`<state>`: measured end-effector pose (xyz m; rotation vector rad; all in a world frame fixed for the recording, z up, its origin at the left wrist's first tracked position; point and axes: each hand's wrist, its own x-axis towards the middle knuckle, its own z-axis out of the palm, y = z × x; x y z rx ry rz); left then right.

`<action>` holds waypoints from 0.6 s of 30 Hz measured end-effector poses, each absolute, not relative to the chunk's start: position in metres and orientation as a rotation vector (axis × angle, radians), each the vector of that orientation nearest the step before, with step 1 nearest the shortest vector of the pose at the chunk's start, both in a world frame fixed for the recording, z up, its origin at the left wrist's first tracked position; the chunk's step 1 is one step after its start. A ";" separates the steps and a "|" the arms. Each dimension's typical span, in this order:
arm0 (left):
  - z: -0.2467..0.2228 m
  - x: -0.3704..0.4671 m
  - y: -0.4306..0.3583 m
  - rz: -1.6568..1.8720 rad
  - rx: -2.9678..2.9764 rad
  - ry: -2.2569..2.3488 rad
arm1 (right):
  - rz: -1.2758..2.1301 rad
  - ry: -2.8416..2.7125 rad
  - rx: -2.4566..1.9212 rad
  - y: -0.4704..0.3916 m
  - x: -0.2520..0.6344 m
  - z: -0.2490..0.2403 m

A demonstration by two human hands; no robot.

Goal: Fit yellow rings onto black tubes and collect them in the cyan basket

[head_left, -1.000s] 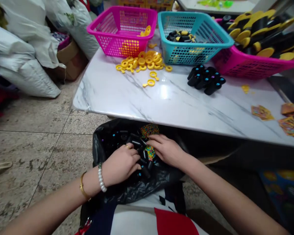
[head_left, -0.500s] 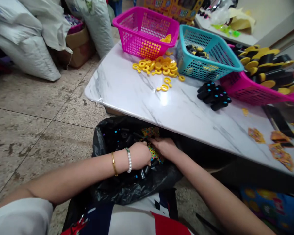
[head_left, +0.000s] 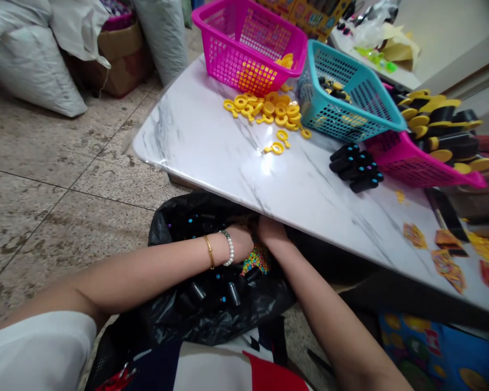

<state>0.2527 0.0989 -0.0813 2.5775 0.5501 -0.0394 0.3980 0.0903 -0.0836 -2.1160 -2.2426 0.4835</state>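
Note:
Both of my hands reach into a black plastic bag (head_left: 224, 320) that holds black cylinders (head_left: 233, 294), some with blue dots. My left hand (head_left: 242, 243), with a gold bangle and a beaded bracelet at its wrist, rests against a clear packet of small multicoloured beads (head_left: 257, 260); its fingers are curled and their tips are hidden. Just to its right, my right hand (head_left: 271, 231) is beside the same packet near the table's edge, its fingers out of sight deep in the bag.
On the white marbled table (head_left: 195, 146) are yellow rings (head_left: 269, 108), a pink basket (head_left: 228, 60), a blue basket (head_left: 350, 122), black cylinders (head_left: 356, 167) and a pink basket of black-and-yellow pieces (head_left: 415, 165). White sacks (head_left: 41, 70) stand on the floor.
Both hands have moved further into the bag toward the table's edge, and now cover the upper part of the bead packet. The view has shifted slightly.

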 end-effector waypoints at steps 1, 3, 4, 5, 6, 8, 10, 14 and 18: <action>-0.079 0.249 0.098 -0.081 2.592 0.549 | 0.453 -2.168 -2.139 0.091 0.399 -0.082; -0.073 0.242 0.098 -0.116 2.612 0.557 | 0.408 -2.044 -2.199 0.080 0.400 -0.075; -0.070 0.239 0.099 -0.121 2.618 0.567 | 0.433 -1.966 -2.192 0.070 0.401 -0.070; -0.068 0.237 0.100 -0.124 2.621 0.578 | 0.493 -1.864 -2.158 0.058 0.401 -0.066; -0.066 0.234 0.102 -0.130 2.623 0.588 | 0.580 -1.737 -2.087 0.046 0.401 -0.062; -0.063 0.230 0.106 -0.143 2.627 0.594 | 0.708 -1.506 -1.905 0.024 0.398 -0.057; -0.058 0.226 0.109 -0.144 2.641 0.572 | 0.695 -1.441 -1.790 0.008 0.394 -0.054; -0.043 0.213 0.116 -0.038 2.739 0.622 | 0.449 -1.567 -1.778 -0.007 0.389 -0.043; -0.033 0.199 0.118 -0.055 2.740 0.661 | 0.271 -1.605 -1.716 -0.021 0.391 -0.007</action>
